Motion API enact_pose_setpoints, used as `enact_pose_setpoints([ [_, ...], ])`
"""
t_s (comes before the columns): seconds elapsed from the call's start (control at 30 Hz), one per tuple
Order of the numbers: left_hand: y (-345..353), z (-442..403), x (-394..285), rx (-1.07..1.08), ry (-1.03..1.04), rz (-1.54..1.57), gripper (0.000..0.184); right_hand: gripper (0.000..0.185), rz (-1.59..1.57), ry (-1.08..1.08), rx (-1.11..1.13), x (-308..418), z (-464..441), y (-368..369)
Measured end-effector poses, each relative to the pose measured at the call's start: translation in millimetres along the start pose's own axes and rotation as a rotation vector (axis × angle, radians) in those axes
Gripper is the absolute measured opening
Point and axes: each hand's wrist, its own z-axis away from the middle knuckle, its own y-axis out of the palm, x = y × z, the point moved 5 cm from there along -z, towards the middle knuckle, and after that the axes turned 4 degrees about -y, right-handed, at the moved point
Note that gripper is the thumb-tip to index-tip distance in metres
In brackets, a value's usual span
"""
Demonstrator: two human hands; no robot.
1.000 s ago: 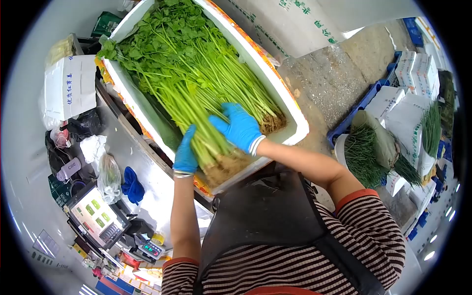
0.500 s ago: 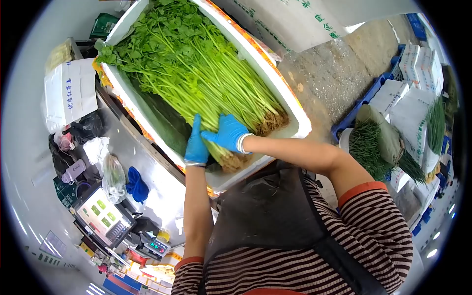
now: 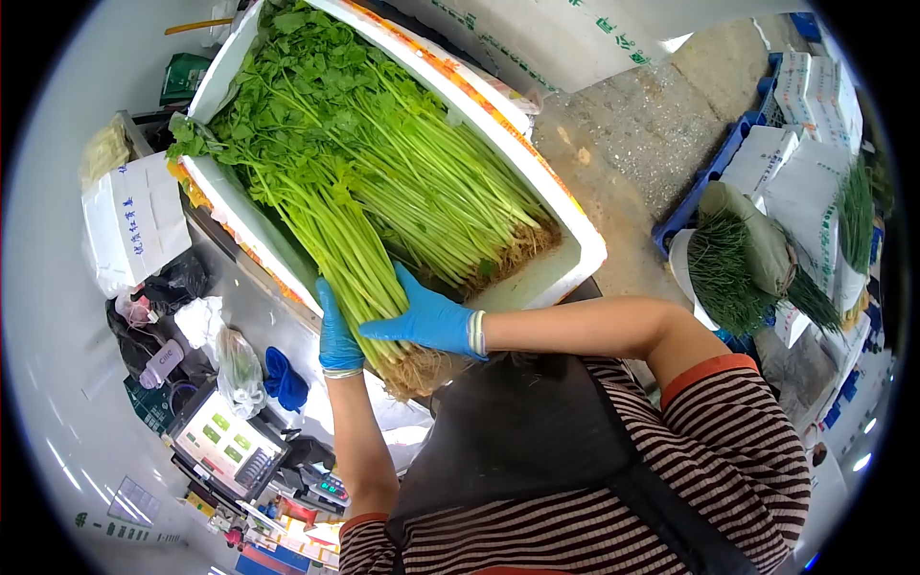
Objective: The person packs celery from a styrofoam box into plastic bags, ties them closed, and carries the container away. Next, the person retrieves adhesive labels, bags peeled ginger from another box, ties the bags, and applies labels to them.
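Note:
A bunch of Chinese celery (image 3: 340, 230) with pale roots at its lower end is held near the root end between my two blue-gloved hands. My left hand (image 3: 338, 331) is on its left side, fingers along the stalks. Across the stalks from the right comes my right hand (image 3: 431, 318), its thumb over the top and its fingers closed around the side. The bunch's roots hang past the near edge of a white foam box (image 3: 580, 254), while its leaves still lie inside. More celery stalks (image 3: 450, 182) with brown roots fill the box's right side.
At left are a screen (image 3: 225, 443), a clear bag of greens (image 3: 240, 372), a blue cloth (image 3: 285, 378) and a white carton (image 3: 137, 216). Right of the box, chives (image 3: 725, 273) and white boxes (image 3: 819, 105) stand by a blue pallet (image 3: 709, 168) on the floor.
The bunch has been drawn up and leftward toward my body, its roots now over the box's near edge. A gap has opened between it and the other stalks. Both hands moved with it.

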Motion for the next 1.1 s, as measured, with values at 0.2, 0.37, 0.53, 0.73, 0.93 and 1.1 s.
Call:
enact_pose_setpoints([
  [0.2, 53.4, -34.0, -28.3, 0.231, 0.222, 0.257, 0.100, 0.096, 0.105, 0.106, 0.064, 17.3, -0.5, 14.3],
  [0.37, 47.8, -62.9, -21.9, 0.955, -0.048, 1.111, 0.097, 0.088, 0.263, 0.222, 0.180, 15.9, 3.8, 0.8],
  [0.53, 31.2, -54.3, -27.5, 0.956, -0.149, 1.229, 0.104, 0.096, 0.846, -0.251, -0.175, 47.4, -46.4, -81.4],
  [0.73, 29.1, -30.9, -37.9, 0.936, -0.128, 1.087, 0.098, 0.105, 1.494, -0.575, -0.276, 27.9, -152.3, -44.0],
  [0.93, 4.9, 9.6, -60.9, 0.972, -0.089, 0.973, 0.081, 0.098, 1.603, -0.628, -0.311, 7.5, -176.4, -50.3],
  [1.1, 0.3, 66.2, -86.4, 1.029, 0.008, 0.827, 0.083, 0.097, 1.607, -0.639, -0.272, 5.7, -178.3, -50.1],
])
